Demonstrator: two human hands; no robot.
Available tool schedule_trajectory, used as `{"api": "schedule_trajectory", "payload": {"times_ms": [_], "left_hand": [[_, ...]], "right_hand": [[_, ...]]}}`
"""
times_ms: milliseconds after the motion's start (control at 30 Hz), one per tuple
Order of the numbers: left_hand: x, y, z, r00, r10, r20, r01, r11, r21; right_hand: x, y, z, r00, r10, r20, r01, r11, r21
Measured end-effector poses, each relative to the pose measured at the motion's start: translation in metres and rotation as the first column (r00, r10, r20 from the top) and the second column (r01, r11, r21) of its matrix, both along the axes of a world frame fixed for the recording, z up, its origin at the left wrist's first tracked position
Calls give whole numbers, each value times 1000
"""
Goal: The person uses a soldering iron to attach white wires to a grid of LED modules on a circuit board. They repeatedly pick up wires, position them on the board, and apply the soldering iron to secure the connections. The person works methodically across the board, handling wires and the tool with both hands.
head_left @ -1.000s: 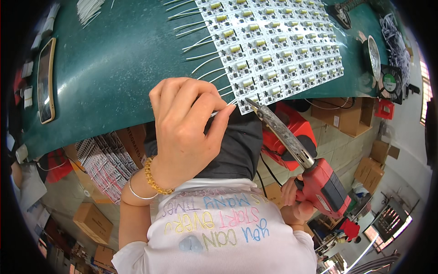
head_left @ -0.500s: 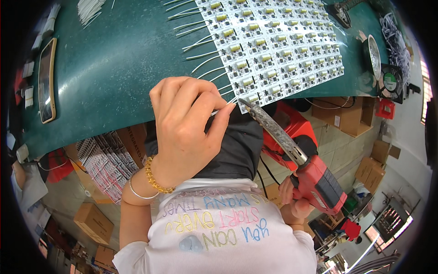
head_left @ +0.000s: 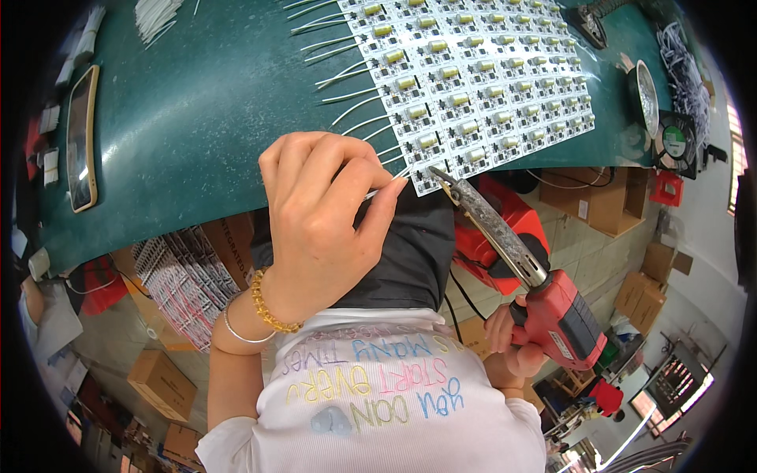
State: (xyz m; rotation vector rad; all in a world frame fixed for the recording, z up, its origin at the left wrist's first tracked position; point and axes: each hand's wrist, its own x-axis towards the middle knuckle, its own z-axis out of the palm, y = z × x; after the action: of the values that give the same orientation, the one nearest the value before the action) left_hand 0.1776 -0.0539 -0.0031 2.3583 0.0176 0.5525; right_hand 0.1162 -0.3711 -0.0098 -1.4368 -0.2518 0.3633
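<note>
My left hand [head_left: 323, 213] pinches a white wire [head_left: 404, 172] between thumb and forefinger. That wire's end lies at the near left corner of a white circuit board panel [head_left: 455, 168]. Rows of small boards with yellowish cylindrical parts make up the panel, and several white wires [head_left: 359, 102] stick out from its left edge. In my right hand [head_left: 512, 347] is a red and black soldering gun [head_left: 564, 319], gripped by its handle. Its dark tip [head_left: 438, 173] hovers over or touches the corner board; I cannot tell which.
The panel lies on a green table [head_left: 197, 118]. A phone [head_left: 82, 138] and a bundle of white wires [head_left: 158, 17] are to the left. A metal bowl [head_left: 645, 98] and a small fan [head_left: 676, 142] stand at the right. Cardboard boxes [head_left: 595, 197] sit below the table.
The soldering gun has shifted a little to the right, its tip moving off the wire's end toward the corner board's middle. My left hand stays in place with the wire.
</note>
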Motion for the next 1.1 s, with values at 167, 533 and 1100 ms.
{"api": "schedule_trajectory", "payload": {"times_ms": [167, 533, 1100], "left_hand": [[-1, 2, 0, 1000, -10, -7, 10, 999, -41], [-3, 2, 4, 998, -46, -51, 45, 999, -22], [-3, 3, 3, 998, -52, -47, 51, 999, -15]], "right_hand": [[2, 9, 6, 1000, -8, 5, 8, 1000, -2], [-23, -14, -7, 993, -115, -33, 105, 971, -215], [-14, -4, 7, 997, 6, 81, 28, 911, -410]]}}
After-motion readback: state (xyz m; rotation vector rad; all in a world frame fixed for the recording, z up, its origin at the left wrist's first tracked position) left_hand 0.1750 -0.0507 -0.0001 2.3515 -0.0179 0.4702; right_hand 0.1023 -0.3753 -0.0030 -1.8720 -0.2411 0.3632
